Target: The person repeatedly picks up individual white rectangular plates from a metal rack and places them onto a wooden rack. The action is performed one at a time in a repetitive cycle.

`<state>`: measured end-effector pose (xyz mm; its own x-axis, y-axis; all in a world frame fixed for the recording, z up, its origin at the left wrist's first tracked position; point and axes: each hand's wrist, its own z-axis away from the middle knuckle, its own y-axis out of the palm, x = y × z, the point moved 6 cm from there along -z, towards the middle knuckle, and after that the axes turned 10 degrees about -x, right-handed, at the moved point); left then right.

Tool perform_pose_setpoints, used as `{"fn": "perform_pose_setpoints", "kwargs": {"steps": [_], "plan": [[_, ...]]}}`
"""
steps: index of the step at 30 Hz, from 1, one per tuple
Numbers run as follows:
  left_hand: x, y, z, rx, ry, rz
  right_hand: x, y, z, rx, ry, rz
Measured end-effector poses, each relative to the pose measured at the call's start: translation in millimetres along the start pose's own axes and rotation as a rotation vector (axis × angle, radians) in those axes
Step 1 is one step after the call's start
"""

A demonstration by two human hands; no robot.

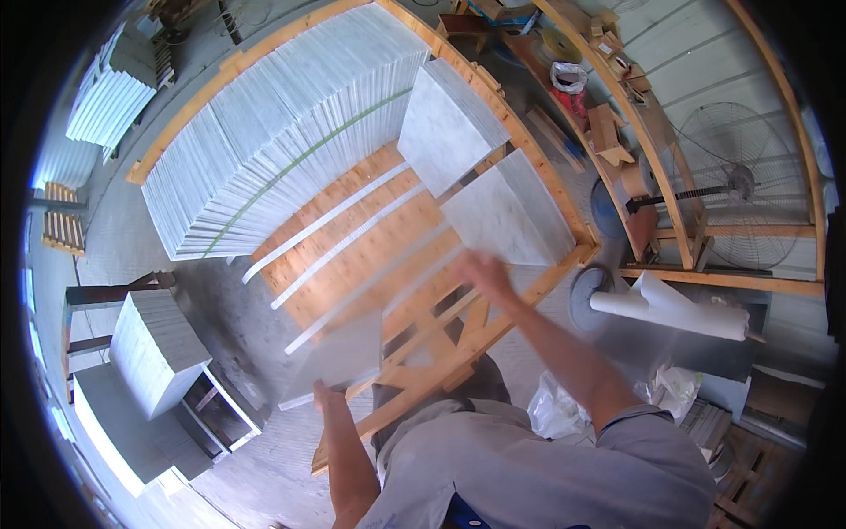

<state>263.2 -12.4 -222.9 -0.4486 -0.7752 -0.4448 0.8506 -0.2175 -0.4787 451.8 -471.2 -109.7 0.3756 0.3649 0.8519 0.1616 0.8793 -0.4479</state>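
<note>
Lifting a marble tile over the wooden crate

Head view: left hand (328, 394) grips the grey tile's (339, 361) lower edge; right hand (485, 273), blurred, its grasp unclear, nears the leaning slab (509, 216). Better to support both edges, keeping it level.

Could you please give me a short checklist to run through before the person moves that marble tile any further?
1. Left hand grips the tile at its lower edge: ok.
2. Right hand on the tile: not ok, it is blurred and appears apart from it.
3. Crate frame beneath the tile free of loose pieces: cannot tell.
4. Stacked tiles in the crate standing in order: ok.
5. Two tile bundles beside the right hand lying steady: cannot tell.
</note>
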Motion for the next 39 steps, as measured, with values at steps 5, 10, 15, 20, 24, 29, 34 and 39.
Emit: {"fn": "perform_pose_setpoints", "kwargs": {"steps": [5,10,15,20,24,29,34,39], "plan": [[-1.9,4.3,4.5,0.002,0.046,0.026,25.7,-104.0,-95.1,-0.319,0.022,-0.151],[-9.5,15.6,3.1,0.082,0.048,-0.004,15.5,-116.0,-112.8,-0.349,-0.052,-0.122],[-13.6,22.1,3.0,0.112,0.094,-0.035,18.4,-162.6,-135.4,-0.562,-0.117,0.059],[-9.2,29.6,17.9,0.109,0.163,-0.096,10.0,-179.0,-145.1,-0.668,-0.145,0.210],[-5.6,40.7,42.0,0.088,0.255,-0.209,-48.0,-64.7,-98.2,-0.232,-0.019,0.092],[-6.2,66.2,72.8,0.216,0.388,-0.369,-103.7,154.8,75.6,0.527,0.860,-0.195],[-11.8,91.4,102.3,0.238,0.529,-0.591,-97.1,213.4,146.2,0.402,1.213,-1.055],[-21.3,144.1,154.0,0.360,0.654,-0.690,-120.4,239.3,134.1,0.154,1.404,-1.108]]}}
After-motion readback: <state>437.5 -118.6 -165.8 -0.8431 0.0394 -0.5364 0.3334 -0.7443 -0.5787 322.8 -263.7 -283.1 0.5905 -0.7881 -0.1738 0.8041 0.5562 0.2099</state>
